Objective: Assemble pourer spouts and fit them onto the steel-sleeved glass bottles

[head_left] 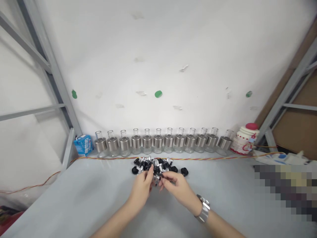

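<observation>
My left hand (141, 185) and my right hand (178, 189) meet over the front of a small pile. Between their fingertips they pinch a small black-and-silver bottle stopper (157, 178), partly covered by the fingers. Just behind lies the pile of similar stoppers (156, 162), with black round caps and silvery stems, tangled together. One black cap (184, 171) sits apart at the pile's right side. Another black cap (135, 170) lies at its left edge. My right wrist wears a metal watch (204, 209).
A row of glass bottles with steel sleeves (147, 141) stands along the wall. A blue carton (83, 145) is at the left end, a white-and-red jar (245, 139) at the right. A twisted red-yellow wire (205, 159) crosses the grey table (99, 191). Metal frame posts flank both sides.
</observation>
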Motion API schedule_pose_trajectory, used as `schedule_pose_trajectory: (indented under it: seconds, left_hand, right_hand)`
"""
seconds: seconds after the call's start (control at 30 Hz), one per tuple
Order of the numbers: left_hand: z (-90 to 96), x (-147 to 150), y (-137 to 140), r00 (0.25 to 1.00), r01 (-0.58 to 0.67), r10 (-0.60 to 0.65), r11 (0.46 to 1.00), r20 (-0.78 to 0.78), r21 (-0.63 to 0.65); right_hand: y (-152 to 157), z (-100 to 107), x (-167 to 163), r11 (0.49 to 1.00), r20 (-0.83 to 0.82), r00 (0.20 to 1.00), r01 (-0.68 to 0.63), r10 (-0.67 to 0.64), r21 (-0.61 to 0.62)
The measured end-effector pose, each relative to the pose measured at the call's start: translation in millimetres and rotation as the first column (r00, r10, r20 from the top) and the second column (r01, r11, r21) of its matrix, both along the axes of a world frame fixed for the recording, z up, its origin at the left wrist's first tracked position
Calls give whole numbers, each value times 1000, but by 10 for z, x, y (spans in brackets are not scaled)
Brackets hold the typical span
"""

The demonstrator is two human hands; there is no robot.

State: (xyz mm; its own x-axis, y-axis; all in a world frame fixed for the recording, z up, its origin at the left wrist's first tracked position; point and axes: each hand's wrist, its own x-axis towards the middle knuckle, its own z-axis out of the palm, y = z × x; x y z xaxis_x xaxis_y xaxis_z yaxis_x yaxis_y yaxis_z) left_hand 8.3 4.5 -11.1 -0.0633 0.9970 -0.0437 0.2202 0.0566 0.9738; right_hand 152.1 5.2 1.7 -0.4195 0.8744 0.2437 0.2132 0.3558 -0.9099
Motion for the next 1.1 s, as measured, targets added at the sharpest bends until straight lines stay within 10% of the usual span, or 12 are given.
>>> schedule_pose_trajectory:
  seconds: [0.33, 0.7, 1.1]
  left_hand:
    - [41, 43, -65, 999, 18, -17, 1000, 45, -11]
    - [151, -67, -164, 880, 217, -42, 922, -473, 321]
    - [111, 18, -196, 917, 72, 59, 948, -394, 310]
  right_hand:
    - [-45, -29, -44, 991, 134, 990, 21, -39, 131]
    - [43, -42, 9, 973, -174, 981, -115, 81, -198]
    - [-70, -168, -264, 954, -431, 886, 39, -170, -296]
